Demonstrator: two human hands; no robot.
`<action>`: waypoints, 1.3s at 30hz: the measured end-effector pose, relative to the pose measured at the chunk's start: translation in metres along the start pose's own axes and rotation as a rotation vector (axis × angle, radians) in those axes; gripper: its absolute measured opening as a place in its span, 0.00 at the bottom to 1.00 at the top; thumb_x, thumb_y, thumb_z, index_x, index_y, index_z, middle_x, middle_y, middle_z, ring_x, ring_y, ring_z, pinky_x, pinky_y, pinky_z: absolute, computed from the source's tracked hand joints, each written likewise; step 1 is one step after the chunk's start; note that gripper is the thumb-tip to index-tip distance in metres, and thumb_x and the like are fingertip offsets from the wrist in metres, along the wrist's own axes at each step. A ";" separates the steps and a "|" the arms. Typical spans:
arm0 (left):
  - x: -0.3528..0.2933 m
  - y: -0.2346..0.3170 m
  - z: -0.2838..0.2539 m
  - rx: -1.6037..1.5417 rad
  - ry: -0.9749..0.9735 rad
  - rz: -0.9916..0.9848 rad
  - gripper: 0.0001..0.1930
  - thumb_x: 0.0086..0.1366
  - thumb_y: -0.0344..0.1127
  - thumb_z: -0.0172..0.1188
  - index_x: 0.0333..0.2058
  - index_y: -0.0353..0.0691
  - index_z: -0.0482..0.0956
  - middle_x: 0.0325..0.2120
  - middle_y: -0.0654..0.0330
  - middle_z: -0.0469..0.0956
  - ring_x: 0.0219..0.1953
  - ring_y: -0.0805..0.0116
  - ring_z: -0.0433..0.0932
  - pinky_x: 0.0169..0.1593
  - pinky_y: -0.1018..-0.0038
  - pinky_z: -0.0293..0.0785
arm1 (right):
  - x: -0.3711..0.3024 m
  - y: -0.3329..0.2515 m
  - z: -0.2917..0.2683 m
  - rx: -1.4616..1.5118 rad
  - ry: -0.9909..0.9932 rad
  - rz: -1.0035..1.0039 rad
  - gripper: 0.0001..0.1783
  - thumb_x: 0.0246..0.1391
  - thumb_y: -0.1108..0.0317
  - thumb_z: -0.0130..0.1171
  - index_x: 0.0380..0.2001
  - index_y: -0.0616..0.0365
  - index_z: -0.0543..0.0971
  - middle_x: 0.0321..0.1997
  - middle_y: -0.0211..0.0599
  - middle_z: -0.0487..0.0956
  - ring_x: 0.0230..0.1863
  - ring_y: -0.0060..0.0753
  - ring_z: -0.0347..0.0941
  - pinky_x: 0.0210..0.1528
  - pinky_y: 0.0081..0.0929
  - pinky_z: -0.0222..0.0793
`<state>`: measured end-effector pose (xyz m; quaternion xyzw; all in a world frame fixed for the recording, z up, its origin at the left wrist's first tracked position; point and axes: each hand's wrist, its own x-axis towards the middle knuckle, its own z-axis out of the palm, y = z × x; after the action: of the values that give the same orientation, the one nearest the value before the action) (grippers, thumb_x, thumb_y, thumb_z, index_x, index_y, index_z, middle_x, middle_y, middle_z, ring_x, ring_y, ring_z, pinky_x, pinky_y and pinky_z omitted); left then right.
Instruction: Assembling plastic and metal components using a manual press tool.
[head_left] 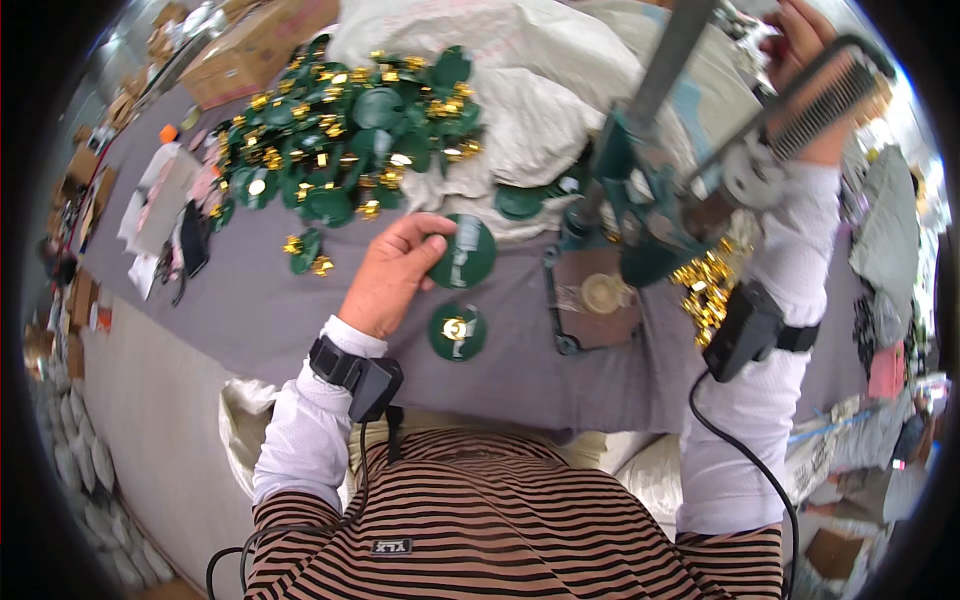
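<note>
Between the thumb and fingers of my left hand (pixel 397 265) is a green disc (pixel 470 253), held by its left edge above the table. Just below it on the cloth lies another green disc (pixel 442 341) with a gold piece (pixel 455 328) at its middle. My right hand (pixel 800 45) is raised at the upper right, behind the spring and bar of a green hand press (pixel 640 190). Its fingers look bent, but what they grip is hidden. A round pale die (pixel 603 294) sits on the press's base plate (pixel 590 332).
A heap of green discs with gold pieces (pixel 375 108) covers the table's far left. Loose gold pieces (pixel 708 290) lie right of the press. A white woven sack (pixel 530 70) spreads behind. A cardboard box (pixel 255 55), papers (pixel 160 200) and a dark phone-like object (pixel 194 238) lie leftward.
</note>
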<state>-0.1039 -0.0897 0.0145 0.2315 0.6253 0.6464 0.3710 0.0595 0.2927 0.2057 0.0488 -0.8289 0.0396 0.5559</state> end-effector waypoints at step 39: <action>-0.009 -0.048 -0.079 0.680 0.289 0.173 0.09 0.58 0.29 0.65 0.34 0.33 0.77 0.29 0.60 0.81 0.32 0.75 0.77 0.37 0.77 0.73 | 0.017 -0.088 0.037 0.496 0.334 0.526 0.13 0.58 0.67 0.57 0.42 0.64 0.79 0.27 0.28 0.75 0.22 0.16 0.68 0.24 0.13 0.65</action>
<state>-0.1496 -0.1500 -0.0394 0.2999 0.8281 0.4569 0.1251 0.0300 0.1999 0.2087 -0.0394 -0.6767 0.3868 0.6252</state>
